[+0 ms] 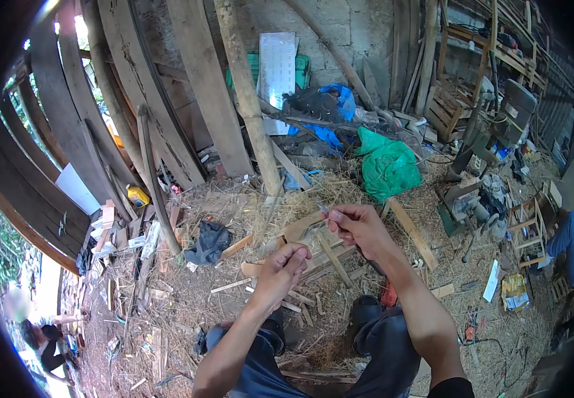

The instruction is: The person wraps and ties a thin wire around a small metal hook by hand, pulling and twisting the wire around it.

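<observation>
Fingertips of the right hand pinch a small pale piece at their very ends, above wood strips and straw-strewn ground. The left hand sits lower and apart, its fingers curled narrow, though I cannot tell whether they grip anything. With so slight a hold, a slip could drop the piece into the litter, where its size and colour would hide it.
</observation>
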A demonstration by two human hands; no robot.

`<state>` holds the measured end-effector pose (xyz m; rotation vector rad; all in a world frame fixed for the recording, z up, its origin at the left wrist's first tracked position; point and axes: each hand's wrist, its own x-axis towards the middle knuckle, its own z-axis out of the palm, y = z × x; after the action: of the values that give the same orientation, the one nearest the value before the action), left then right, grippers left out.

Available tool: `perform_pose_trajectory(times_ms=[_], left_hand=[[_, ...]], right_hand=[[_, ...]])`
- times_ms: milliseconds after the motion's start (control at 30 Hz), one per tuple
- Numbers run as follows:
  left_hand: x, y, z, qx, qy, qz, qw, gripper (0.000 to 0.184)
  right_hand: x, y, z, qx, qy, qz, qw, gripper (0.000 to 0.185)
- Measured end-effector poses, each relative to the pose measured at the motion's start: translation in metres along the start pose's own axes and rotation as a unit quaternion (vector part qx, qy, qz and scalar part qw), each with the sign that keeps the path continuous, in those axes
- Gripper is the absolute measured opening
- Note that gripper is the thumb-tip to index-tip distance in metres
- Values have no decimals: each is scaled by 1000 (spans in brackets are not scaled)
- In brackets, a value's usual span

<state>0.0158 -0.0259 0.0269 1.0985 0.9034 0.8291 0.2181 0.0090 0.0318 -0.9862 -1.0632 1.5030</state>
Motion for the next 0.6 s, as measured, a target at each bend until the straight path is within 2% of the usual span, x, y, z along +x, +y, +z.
perform_pose_trajectory(times_ms=[67,133,167,267,467,533,600], left_hand=[[1,-4,2,13,4,12,1000,16],[1,-3,3,27,12,25,999,16],[1,-2,2,15,17,24,999,16],[7,-11,0,3,20,37,999,17],[13,-15,0,16,25,62,998,18],[9,-15,0,26,23,71,997,19],[-2,-9,2,44,22,35,998,18]], right_hand=[[-3,0,4,-5,-6,-6,1000,20],[-9,1,10,-109,-85,-3,990,19],[-8,2,12,-109,-87,-5,990,19],[-6,10,13,-79,-57,23,995,17],[9,11,5,-71,-17,-14,997,16],[26,23,-16,-96,107,-87,986,18],[19,10,-36,-55,101,-80,990,18]])
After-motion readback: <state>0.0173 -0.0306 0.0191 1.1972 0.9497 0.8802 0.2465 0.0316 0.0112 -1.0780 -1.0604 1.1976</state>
